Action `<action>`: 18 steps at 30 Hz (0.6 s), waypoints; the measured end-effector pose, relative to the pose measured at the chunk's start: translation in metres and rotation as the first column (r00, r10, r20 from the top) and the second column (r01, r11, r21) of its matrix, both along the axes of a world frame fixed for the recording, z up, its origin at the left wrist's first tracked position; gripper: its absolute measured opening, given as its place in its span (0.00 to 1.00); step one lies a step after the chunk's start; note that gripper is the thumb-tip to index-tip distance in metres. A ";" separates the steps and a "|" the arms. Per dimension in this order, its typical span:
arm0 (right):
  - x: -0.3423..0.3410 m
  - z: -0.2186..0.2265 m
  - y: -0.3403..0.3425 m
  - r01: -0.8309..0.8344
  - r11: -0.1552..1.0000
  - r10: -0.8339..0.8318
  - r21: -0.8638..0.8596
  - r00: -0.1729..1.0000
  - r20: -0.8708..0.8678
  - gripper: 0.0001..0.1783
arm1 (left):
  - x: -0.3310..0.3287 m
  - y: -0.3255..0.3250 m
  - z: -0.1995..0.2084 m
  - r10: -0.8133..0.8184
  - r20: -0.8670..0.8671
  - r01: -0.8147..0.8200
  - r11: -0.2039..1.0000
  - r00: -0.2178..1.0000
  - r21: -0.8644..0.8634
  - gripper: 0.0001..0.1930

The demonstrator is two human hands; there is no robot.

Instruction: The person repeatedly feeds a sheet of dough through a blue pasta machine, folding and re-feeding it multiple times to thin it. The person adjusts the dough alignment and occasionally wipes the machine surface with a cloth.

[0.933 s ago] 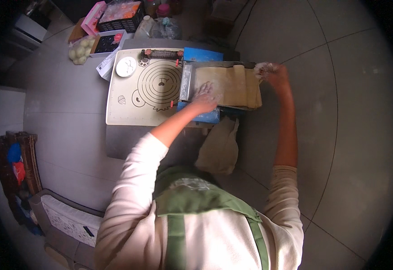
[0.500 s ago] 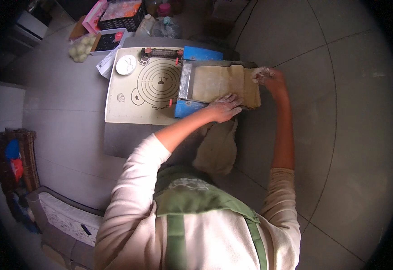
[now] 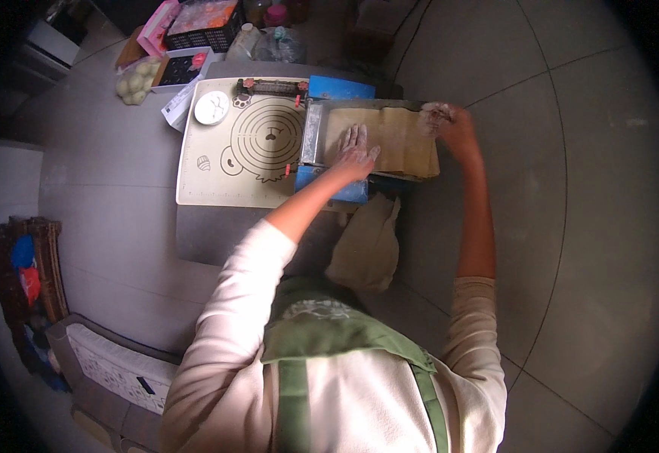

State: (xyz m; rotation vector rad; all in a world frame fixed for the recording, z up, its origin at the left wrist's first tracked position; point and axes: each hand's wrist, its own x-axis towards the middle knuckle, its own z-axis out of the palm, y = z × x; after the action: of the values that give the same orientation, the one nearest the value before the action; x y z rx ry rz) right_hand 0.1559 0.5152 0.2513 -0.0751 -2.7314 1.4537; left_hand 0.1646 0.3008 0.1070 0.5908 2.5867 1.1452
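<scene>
A pale dough sheet (image 3: pixel 401 143) with a fold or overlap across it lies on the metal tray of a dough-rolling machine (image 3: pixel 337 87) with blue sides. My left hand (image 3: pixel 356 155), dusted with flour, rests flat on the left part of the sheet, its fingers spread and pointing away from me. At the sheet's far right corner my right hand (image 3: pixel 444 124) has its fingers curled together, thick with white flour. Whatever lies in those fingers is too small to make out. A beige cloth (image 3: pixel 365 245) hangs at the table's near edge below the machine.
Left of the machine lies a cream printed mat (image 3: pixel 216 192) with a round white dish (image 3: pixel 212 109) on it. Behind stand a black crate (image 3: pixel 208 34), a box with dark contents (image 3: pixel 180 69) and a net bag of round pale things (image 3: pixel 139 81). Tiled floor surrounds the table.
My left hand has slid from the sheet's near edge leftward and farther onto the dough, fingers now more spread. The sheet has shifted slightly. My right hand has barely moved.
</scene>
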 end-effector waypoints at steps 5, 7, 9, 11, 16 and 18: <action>-0.014 -0.014 0.001 -0.022 0.972 0.038 0.232 0.997 -0.066 0.10 | -0.020 0.038 -0.056 -0.130 -0.277 0.128 0.991 0.952 -0.024 0.29; 0.001 -0.002 -0.001 -0.016 0.991 0.024 0.136 0.998 -0.063 0.08 | -0.005 0.046 -0.012 -0.279 -0.114 0.286 0.957 0.954 0.051 0.28; 0.005 -0.003 -0.003 -0.053 0.953 0.056 0.298 0.998 -0.002 0.10 | 0.011 0.045 0.018 -0.194 -0.010 0.193 0.970 0.981 0.150 0.29; 0.003 -0.005 -0.006 -0.054 0.961 0.044 0.270 0.998 0.043 0.12 | 0.019 0.060 0.027 0.119 -0.047 -0.107 0.972 0.992 0.211 0.31; 0.002 -0.023 0.016 0.060 0.984 -0.098 0.166 0.968 0.230 0.16 | 0.021 0.085 0.036 0.166 -0.187 -0.143 0.981 0.968 0.131 0.31; 0.007 -0.034 0.018 0.132 0.988 -0.144 0.074 0.971 0.188 0.16 | 0.020 0.094 0.028 0.206 -0.238 -0.176 0.974 0.949 0.140 0.32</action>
State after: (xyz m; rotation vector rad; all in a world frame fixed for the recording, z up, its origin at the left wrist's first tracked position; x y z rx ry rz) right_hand 0.1633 0.5327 0.2170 -0.4174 -2.8499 1.3932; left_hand 0.1849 0.3945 0.1345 0.5505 2.8594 1.3723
